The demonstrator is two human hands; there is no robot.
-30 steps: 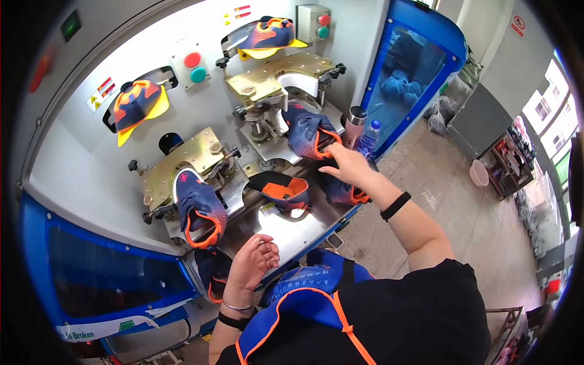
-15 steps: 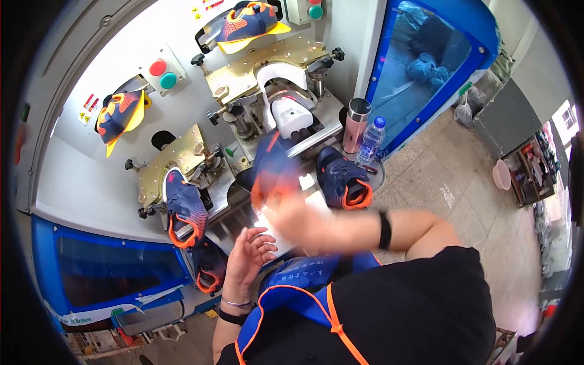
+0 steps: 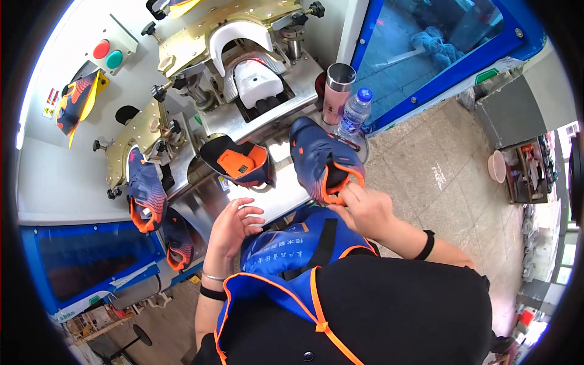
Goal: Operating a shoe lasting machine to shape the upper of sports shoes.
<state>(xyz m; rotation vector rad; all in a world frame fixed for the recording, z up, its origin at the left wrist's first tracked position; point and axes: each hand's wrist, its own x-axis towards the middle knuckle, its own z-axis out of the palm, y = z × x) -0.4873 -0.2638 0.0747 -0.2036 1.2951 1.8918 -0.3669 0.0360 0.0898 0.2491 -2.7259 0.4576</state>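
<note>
My right hand (image 3: 365,210) pinches the orange collar of a navy shoe upper (image 3: 313,152) at the right of the steel ledge, its toe pointing away from me. My left hand (image 3: 236,226) hangs open with slightly bent fingers, holding nothing. Just beyond it, a second shoe upper (image 3: 258,175) lies on the ledge, its bright orange inside showing. The machine's white heel-shaped form (image 3: 255,82) stands bare beneath a curved white pad (image 3: 240,31). Farther left, one navy upper (image 3: 146,182) sits at the other station, with another upper (image 3: 176,237) just below it.
A pink tumbler (image 3: 336,97) and a water bottle (image 3: 354,112) stand close behind the right-hand upper. Black knobs and gold metal plates (image 3: 194,36) jut from the machine. Red and green buttons (image 3: 107,55) are on its wall. A blue-framed door (image 3: 389,121) stands at right.
My right hand has left the upper it was moving, which now lies on the ledge. It has gone right and taken hold of the other upper's collar. The view has shifted.
</note>
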